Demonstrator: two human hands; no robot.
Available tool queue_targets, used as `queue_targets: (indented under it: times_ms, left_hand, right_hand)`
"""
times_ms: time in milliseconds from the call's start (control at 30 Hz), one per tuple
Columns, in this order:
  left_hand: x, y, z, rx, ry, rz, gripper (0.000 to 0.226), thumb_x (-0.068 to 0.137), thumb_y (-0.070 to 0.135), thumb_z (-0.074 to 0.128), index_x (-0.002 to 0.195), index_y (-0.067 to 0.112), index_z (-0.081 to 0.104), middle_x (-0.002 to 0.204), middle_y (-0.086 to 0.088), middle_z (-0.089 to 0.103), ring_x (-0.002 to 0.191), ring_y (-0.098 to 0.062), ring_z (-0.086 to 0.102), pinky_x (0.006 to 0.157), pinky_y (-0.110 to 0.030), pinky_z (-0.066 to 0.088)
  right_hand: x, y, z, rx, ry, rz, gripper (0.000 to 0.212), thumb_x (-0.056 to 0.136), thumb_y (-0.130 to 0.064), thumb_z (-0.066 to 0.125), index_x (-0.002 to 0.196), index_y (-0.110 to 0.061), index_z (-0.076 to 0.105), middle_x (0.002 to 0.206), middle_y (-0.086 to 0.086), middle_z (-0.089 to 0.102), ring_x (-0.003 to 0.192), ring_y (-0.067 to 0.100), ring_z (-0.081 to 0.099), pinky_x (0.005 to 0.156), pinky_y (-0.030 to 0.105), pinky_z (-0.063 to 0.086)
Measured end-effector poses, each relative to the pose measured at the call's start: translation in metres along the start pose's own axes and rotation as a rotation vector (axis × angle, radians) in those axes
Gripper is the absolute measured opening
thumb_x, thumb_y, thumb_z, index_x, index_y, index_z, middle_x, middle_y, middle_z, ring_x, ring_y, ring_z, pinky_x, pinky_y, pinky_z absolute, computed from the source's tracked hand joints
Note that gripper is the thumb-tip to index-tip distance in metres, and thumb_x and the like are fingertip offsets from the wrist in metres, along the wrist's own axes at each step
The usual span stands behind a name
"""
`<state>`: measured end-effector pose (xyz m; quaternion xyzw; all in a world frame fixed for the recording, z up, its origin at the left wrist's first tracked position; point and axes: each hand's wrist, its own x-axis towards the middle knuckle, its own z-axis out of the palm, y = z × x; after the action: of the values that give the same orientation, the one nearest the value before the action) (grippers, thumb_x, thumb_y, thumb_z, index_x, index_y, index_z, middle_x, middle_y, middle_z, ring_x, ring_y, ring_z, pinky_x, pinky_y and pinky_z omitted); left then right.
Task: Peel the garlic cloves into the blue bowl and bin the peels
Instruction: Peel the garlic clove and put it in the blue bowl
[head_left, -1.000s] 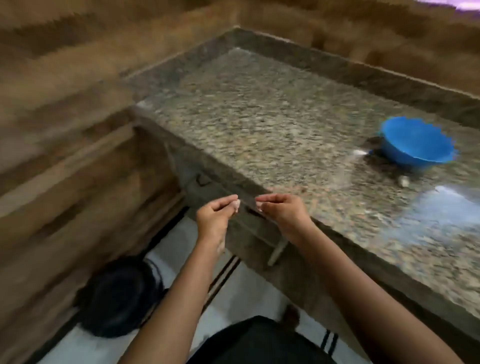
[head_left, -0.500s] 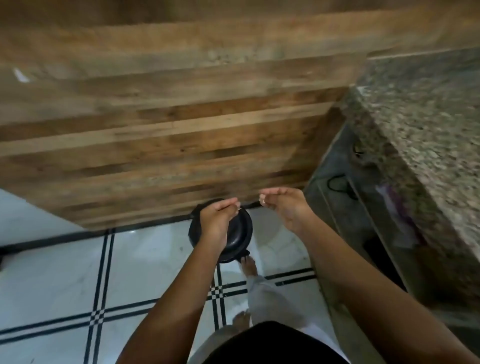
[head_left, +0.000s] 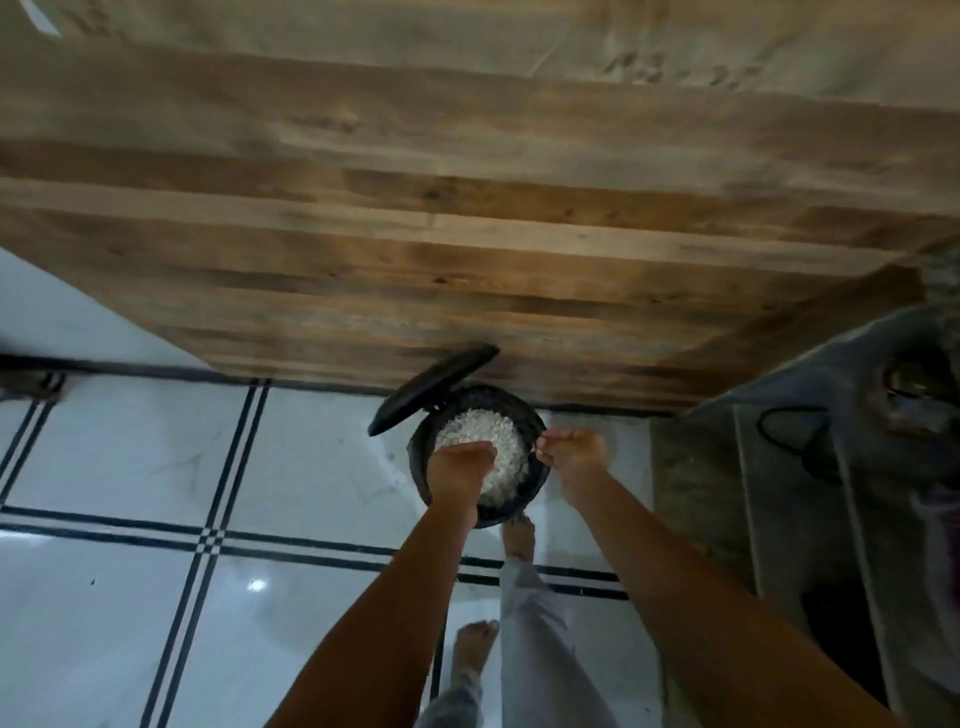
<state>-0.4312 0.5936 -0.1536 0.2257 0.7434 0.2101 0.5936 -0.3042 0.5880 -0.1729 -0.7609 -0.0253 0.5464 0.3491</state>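
Bin (head_left: 511, 404), lid (head_left: 431, 389) raised at its 10 o'clock, holds white peels (head_left: 483, 428); the left hand (head_left: 460, 467) curls over its 7 o'clock, the right hand (head_left: 571, 457) pinches at 3 o'clock, and whether either holds anything cannot be told.

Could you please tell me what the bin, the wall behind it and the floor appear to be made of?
Bin: probably plastic, matt black; thin hinged lid stands raised.
Wall: wood planks or wood-look panelling, dull; grain and knots show.
Floor: glazed tile, likely ceramic; glossy white, mirrors a light, black lines.
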Motion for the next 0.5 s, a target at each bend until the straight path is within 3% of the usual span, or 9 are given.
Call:
queue_targets:
  times_ms: [33, 100, 133, 200, 267, 333, 367, 433, 500]
  left_hand:
    - [0.010, -0.001, 0.005, 0.013, 0.002, -0.031, 0.026, 0.087, 0.003, 0.058, 0.062, 0.009, 0.050, 0.062, 0.000, 0.045, 0.065, -0.012, 0.046, 0.053, -0.023, 0.034]
    - [0.031, -0.004, 0.012, -0.043, -0.026, -0.057, 0.011, 0.089, -0.005, 0.053, 0.095, -0.009, 0.062, 0.071, -0.004, 0.053, 0.072, -0.016, 0.053, 0.056, -0.022, 0.041]
    - [0.042, -0.006, 0.014, -0.062, -0.033, -0.054, 0.022, 0.088, -0.010, 0.051, 0.109, -0.013, 0.058, 0.077, -0.007, 0.059, 0.071, -0.017, 0.054, 0.062, -0.022, 0.045]
    - [0.055, -0.008, 0.015, -0.056, -0.019, -0.050, 0.031, 0.086, -0.013, 0.052, 0.117, -0.013, 0.055, 0.100, -0.020, 0.065, 0.073, -0.018, 0.055, 0.072, -0.026, 0.048]
    - [0.062, -0.006, 0.018, -0.014, 0.024, -0.038, 0.027, 0.086, -0.007, 0.057, 0.112, -0.003, 0.061, 0.106, -0.014, 0.065, 0.075, -0.014, 0.055, 0.069, -0.015, 0.047]
    - [0.060, -0.002, 0.020, 0.028, 0.087, -0.023, 0.013, 0.086, 0.003, 0.062, 0.096, 0.010, 0.067, 0.083, 0.002, 0.062, 0.066, -0.007, 0.052, 0.048, -0.002, 0.037]
    - [0.059, -0.001, 0.021, 0.031, 0.094, -0.026, 0.008, 0.087, 0.005, 0.063, 0.085, 0.012, 0.067, 0.073, 0.004, 0.060, 0.064, -0.008, 0.053, 0.047, -0.004, 0.038]
    - [0.055, 0.000, 0.020, -0.024, 0.039, -0.043, 0.018, 0.089, 0.002, 0.058, 0.073, 0.009, 0.063, 0.068, -0.003, 0.060, 0.069, -0.019, 0.059, 0.061, -0.018, 0.049]
    - [0.042, 0.003, 0.020, -0.049, -0.023, -0.043, 0.018, 0.090, -0.002, 0.051, 0.080, 0.010, 0.061, 0.071, -0.005, 0.059, 0.071, -0.020, 0.058, 0.068, -0.027, 0.048]
  right_hand:
    - [0.010, 0.000, 0.005, -0.030, -0.012, 0.002, 0.035, 0.087, 0.012, 0.046, 0.060, -0.010, 0.050, 0.064, 0.006, 0.053, 0.058, 0.017, 0.049, 0.059, 0.026, 0.049]
    - [0.031, 0.001, 0.014, -0.047, -0.031, 0.015, 0.032, 0.088, 0.009, 0.046, 0.064, -0.012, 0.050, 0.069, 0.005, 0.050, 0.061, 0.015, 0.050, 0.074, 0.031, 0.050]
    - [0.038, 0.001, 0.017, -0.041, -0.035, 0.032, 0.031, 0.089, 0.008, 0.045, 0.066, -0.012, 0.049, 0.070, 0.005, 0.050, 0.061, 0.015, 0.051, 0.077, 0.032, 0.050]
    - [0.048, 0.002, 0.023, -0.020, -0.048, 0.052, 0.026, 0.090, 0.006, 0.045, 0.072, -0.011, 0.051, 0.071, 0.004, 0.050, 0.056, 0.013, 0.054, 0.067, 0.028, 0.051]
    - [0.052, 0.003, 0.023, -0.005, -0.051, 0.043, 0.021, 0.089, 0.007, 0.048, 0.087, -0.010, 0.060, 0.073, 0.004, 0.054, 0.056, 0.012, 0.055, 0.061, 0.024, 0.050]
    - [0.053, 0.004, 0.021, -0.005, -0.029, 0.015, 0.019, 0.086, 0.009, 0.053, 0.099, 0.000, 0.063, 0.081, 0.010, 0.060, 0.062, 0.015, 0.055, 0.067, 0.029, 0.051]
    - [0.051, 0.004, 0.020, -0.002, -0.014, 0.002, 0.017, 0.084, 0.008, 0.056, 0.099, 0.004, 0.063, 0.084, 0.014, 0.063, 0.063, 0.017, 0.056, 0.070, 0.032, 0.053]
    - [0.041, 0.000, 0.017, 0.051, 0.011, 0.007, 0.017, 0.083, 0.003, 0.062, 0.099, 0.009, 0.064, 0.087, 0.020, 0.068, 0.063, 0.020, 0.057, 0.080, 0.039, 0.054]
    - [0.024, -0.007, 0.010, 0.126, -0.002, 0.028, 0.016, 0.083, -0.002, 0.067, 0.095, 0.008, 0.065, 0.084, 0.019, 0.068, 0.063, 0.021, 0.058, 0.085, 0.043, 0.053]
